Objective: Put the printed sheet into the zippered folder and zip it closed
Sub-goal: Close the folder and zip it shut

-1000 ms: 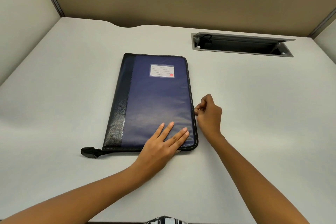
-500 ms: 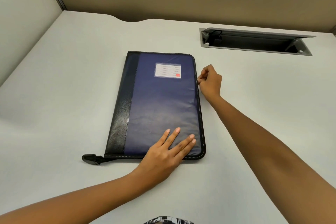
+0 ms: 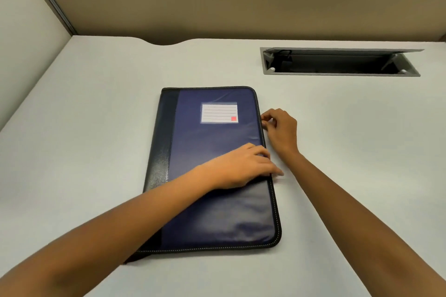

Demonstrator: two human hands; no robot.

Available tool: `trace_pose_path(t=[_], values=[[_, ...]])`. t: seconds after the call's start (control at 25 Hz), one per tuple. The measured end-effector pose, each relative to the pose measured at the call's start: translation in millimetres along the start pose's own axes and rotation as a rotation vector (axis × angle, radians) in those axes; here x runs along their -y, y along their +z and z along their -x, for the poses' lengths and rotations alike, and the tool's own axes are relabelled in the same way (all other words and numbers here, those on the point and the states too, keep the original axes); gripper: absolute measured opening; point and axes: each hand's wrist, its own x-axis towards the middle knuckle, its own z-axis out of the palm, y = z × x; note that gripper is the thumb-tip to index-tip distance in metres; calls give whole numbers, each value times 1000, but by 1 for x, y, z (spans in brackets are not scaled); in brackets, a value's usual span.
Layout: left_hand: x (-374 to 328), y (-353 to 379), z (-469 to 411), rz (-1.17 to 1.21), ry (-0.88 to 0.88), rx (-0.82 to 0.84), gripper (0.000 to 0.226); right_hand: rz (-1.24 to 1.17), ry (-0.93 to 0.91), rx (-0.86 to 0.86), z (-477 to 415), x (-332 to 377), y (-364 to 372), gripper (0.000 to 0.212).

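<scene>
— Located the folder?

— Found the dark blue zippered folder with the black spine strip (image 3: 205, 135) lying flat on the pale grey worktop (image 3: 96, 128), cover down, white lined label (image 3: 219, 113) facing up. Well apart from the recessed grey cable slot (image 3: 337, 62) at the far side.

— And the printed sheet?

— Saw none anywhere on the worktop. Judged it already inside, under the cover, but could not confirm.

— Hands?

— Noted the left hand (image 3: 241, 166) laid on the cover near its right edge, fingers extended, pressing down and gripping nothing. Noted the right hand (image 3: 281, 131) just beside the folder's right edge, toward the far end, thumb and forefinger pinched together at the black zipper track (image 3: 275, 202). Took the pinched thing for the zipper pull, though too small to make out for certain.

— Zipped how far?

— Looked shut along the near edge and round the near right corner. Could not tell about the stretch from the right hand up to the far corner, nor along the far edge.

— So, left to do?

— Reckoned the loading done and the closing well along. Only needed the pull run round whatever stretch remained open, then both hands lifted off.
</scene>
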Motion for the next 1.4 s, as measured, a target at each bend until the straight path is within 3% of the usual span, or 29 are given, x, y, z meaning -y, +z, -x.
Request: trace_pose_path(t=[0.12, 0.28, 0.4, 0.56, 0.68, 1.12, 1.4], values=[[19, 0, -24, -37, 144, -19, 21, 1, -7, -11, -7, -4, 0, 12], [19, 14, -33, -33, 274, -99, 21, -28, -15, -6, -26, -3, 5, 18], [22, 15, -33, -13, 279, -113, 22, -125, -18, 47, -42, -2, 6, 27], [24, 18, -32, 11, 263, -115, 23, -87, -91, 223, -51, -7, -4, 17], [24, 20, -33, 13, 258, -118, 23, -58, -113, 265, -45, -10, -8, 11], [23, 21, -33, 2, 257, -161, 21, 51, -21, 26, 12, -4, -6, 16], [20, 21, -30, -1, 304, -181, 21, 14, 86, -96, -33, -3, 14, 14]])
